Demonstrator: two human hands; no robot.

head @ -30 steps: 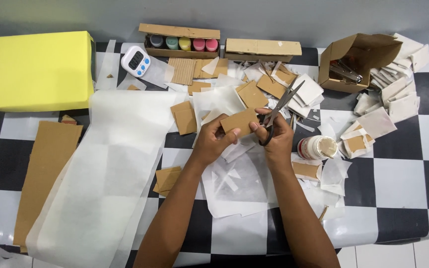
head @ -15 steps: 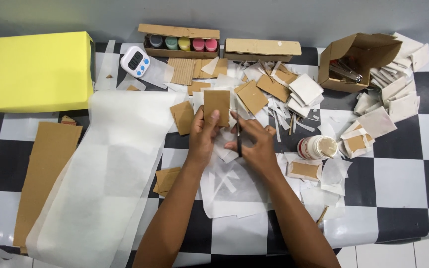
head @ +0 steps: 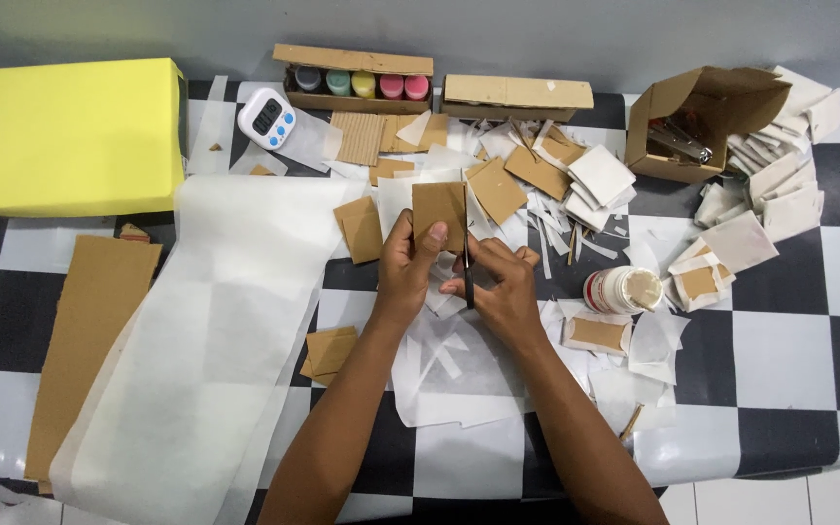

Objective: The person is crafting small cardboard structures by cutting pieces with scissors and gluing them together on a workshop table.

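Left hand upright, pinching a cardboard rectangle; right hand curled around scissors alongside.

Bright even overhead light, soft short shadows, faint glare on glossy checkered tablecloth, sharp focus

Hands with cardboard piece, scissors

A home craft corner: checkered tablecloth strewn with cardboard scraps, paint pots, tissue sheets
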